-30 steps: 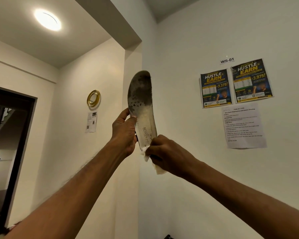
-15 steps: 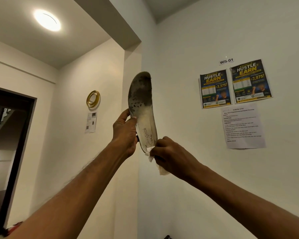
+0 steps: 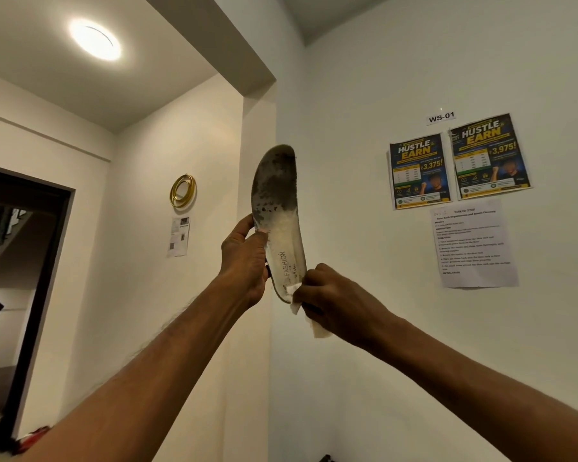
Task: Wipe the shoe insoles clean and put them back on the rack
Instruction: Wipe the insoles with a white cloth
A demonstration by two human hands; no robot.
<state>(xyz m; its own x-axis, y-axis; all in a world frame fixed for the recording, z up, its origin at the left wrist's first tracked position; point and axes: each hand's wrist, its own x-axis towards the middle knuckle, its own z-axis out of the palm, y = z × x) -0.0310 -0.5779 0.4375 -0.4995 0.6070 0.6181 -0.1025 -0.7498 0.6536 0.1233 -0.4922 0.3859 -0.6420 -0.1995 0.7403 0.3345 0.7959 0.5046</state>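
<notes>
I hold one shoe insole (image 3: 277, 208) upright in front of the wall corner, toe end up. Its upper half is dark with grime, its lower half whitish with the word FASHION printed on it. My left hand (image 3: 246, 261) grips its left edge around the middle. My right hand (image 3: 327, 300) pinches a white wipe (image 3: 317, 328) and presses it against the heel end at the bottom. The rack is out of sight.
Two blue posters (image 3: 457, 161) and a printed sheet (image 3: 474, 245) hang on the right wall. A gold ring (image 3: 182, 191) and a small paper hang on the left wall. A dark doorway (image 3: 17, 261) opens at far left. A ceiling light (image 3: 95, 40) glows above.
My right hand with the wipe has slid slightly down toward the heel end of the insole. The insole and my left hand have stayed nearly still.
</notes>
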